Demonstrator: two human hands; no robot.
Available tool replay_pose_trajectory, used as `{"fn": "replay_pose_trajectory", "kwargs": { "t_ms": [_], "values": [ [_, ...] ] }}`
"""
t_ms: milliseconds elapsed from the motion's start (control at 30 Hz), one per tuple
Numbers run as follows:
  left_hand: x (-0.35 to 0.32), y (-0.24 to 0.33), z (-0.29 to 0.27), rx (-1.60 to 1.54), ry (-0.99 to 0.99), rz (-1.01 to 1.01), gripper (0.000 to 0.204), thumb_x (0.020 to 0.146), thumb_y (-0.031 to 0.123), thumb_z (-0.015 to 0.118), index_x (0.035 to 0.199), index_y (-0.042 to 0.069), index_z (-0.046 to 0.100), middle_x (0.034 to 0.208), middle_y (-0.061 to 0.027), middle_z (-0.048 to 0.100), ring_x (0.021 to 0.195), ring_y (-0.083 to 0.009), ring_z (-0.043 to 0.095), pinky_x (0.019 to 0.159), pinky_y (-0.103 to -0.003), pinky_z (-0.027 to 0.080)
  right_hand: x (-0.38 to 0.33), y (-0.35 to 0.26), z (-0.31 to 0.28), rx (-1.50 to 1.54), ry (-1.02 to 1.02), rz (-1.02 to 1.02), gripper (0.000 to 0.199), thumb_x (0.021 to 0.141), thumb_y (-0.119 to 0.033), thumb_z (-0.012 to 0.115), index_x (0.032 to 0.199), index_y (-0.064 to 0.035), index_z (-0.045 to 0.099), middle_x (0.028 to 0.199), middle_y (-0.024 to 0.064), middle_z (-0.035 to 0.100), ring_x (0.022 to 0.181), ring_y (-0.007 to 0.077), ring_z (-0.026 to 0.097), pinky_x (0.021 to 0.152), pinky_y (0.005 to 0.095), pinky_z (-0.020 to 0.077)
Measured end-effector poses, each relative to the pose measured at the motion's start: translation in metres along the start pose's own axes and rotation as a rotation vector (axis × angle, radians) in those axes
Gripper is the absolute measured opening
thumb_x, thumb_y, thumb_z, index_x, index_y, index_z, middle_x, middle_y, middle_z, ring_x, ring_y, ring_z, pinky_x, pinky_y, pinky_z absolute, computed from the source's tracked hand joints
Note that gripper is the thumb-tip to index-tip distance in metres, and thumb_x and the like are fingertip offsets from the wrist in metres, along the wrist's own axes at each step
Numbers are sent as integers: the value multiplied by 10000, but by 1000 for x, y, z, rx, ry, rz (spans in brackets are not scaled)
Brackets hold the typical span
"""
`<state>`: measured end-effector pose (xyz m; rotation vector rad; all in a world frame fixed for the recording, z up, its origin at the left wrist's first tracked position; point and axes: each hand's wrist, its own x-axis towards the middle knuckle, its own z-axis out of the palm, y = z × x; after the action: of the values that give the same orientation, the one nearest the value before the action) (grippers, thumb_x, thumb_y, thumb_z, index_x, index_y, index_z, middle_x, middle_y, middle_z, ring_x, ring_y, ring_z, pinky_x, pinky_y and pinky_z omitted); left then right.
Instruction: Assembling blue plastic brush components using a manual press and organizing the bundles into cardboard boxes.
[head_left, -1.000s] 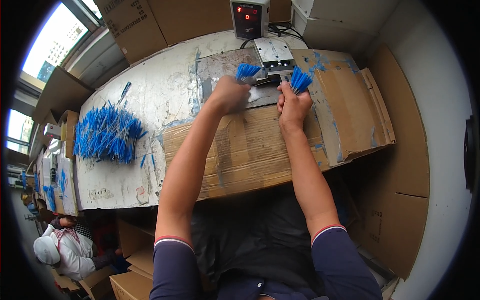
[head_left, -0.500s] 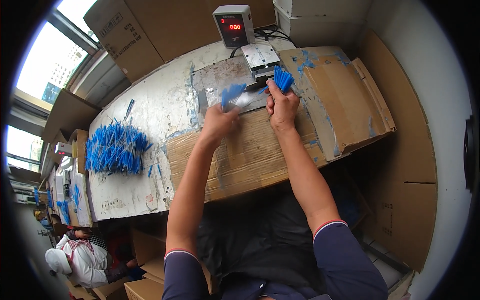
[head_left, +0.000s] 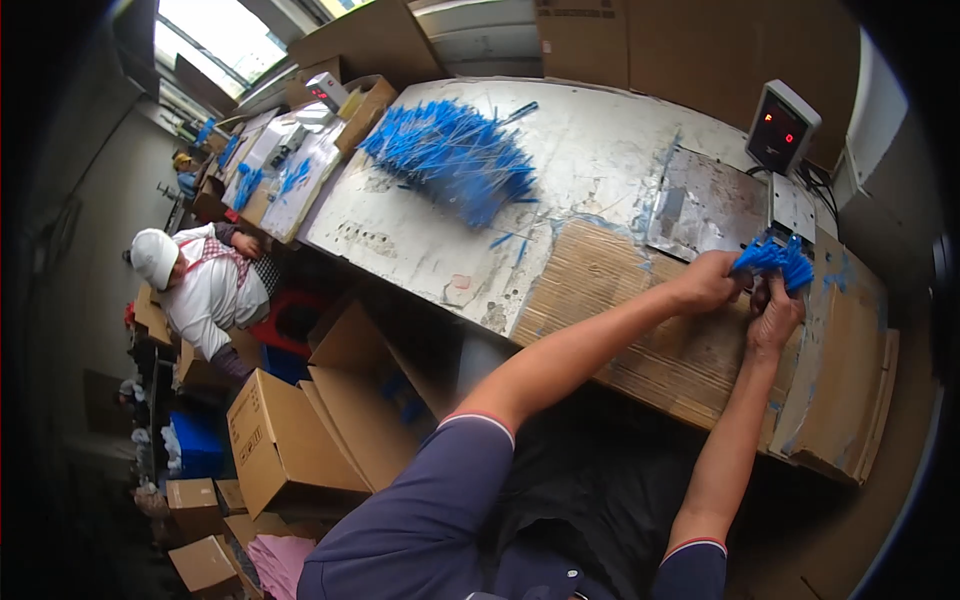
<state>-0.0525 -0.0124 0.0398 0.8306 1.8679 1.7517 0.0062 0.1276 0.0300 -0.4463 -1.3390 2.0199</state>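
Both arms reach from the lower edge toward two o'clock, with bare forearms and short dark sleeves with a light trim. The left arm is long and nearly straight, and the left hand is closed in a loose fist, knuckles up. The right forearm rises more steeply. The right hand lies just beside the left one, fingers curled upward and pinched together.

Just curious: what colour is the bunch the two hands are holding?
Bright blue; the bunch shows best in the head view.
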Motion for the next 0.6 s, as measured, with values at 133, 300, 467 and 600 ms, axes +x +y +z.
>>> {"fn": "replay_pose_trajectory", "kwargs": {
  "t_ms": [133, 300, 467, 600],
  "values": [
    [8, -11, 19, -263, 203, 119, 102, 990, 52, 570, 1079, 26, 615, 706, -40, 633, 650, -133, 629, 615, -304, 505, 5, 5, -15, -83, 145, -68, 126, 939, -118, 734, 1010, -16, 716, 808, 3, 652, 558, 46, 476, 447, 222, 317],
    [1, -14, -5, -108, 505, 484, 148, 968, 17, 578, 1114, 39, 582, 716, -45, 636, 687, -144, 648, 694, -319, 520, 2, 10, -2, -143, 35, -162, 206, 952, -101, 723, 1083, 57, 700, 855, 34, 653, 644, 84, 526, 529, 236, 392],
    [-5, -28, -12, -208, 585, 356, 65, 968, 3, 562, 1004, 35, 518, 694, -83, 615, 661, -220, 653, 667, -349, 511, -2, 12, -1, -198, -99, -65, 231, 980, -108, 695, 1150, 47, 671, 860, 24, 624, 649, 87, 510, 528, 238, 392],
    [-15, -18, -18, -304, 561, 208, 44, 982, 24, 529, 1018, 29, 504, 700, -119, 613, 640, -274, 644, 641, -398, 507, -12, 10, 1, -228, -132, -29, 246, 987, -137, 691, 1165, 32, 669, 844, 15, 603, 646, 87, 503, 531, 231, 395]
  ]
}}
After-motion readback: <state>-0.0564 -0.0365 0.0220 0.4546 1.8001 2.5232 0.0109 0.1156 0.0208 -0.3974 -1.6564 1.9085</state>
